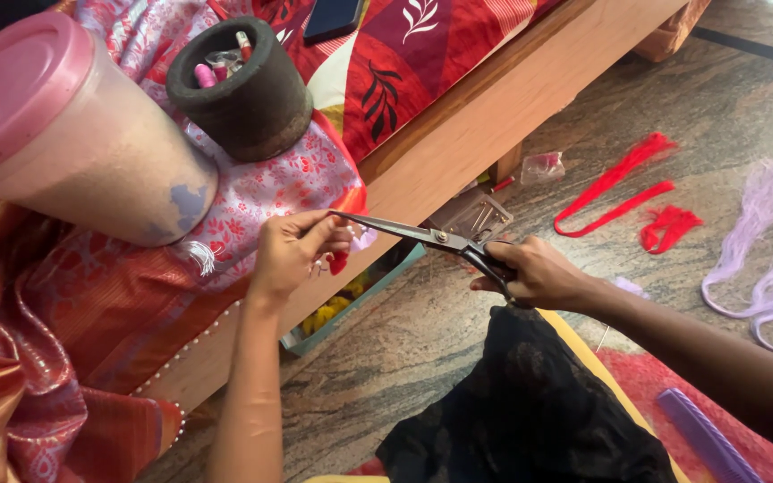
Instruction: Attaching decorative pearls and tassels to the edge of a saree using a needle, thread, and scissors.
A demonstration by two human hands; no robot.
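Underfoot, mottled stone floor (422, 358) meets a wooden bed frame (494, 116).

Hands: two, left hand (293, 250) and right hand (539, 273)
Scissors (431, 238): one pair, dark metal
Pink-lidded tub (64, 134): one
Dark round thread pot (243, 89): one
Red thread bundles (624, 192) on the floor: three
Lilac thread hanks (767, 241): two, perhaps three, they overlap
Purple comb (704, 438): one
Dark phone (333, 18) on the bedspread: one
Small clear packet (543, 167): one
Teal-rimmed tray (351, 304) under the bed edge: one
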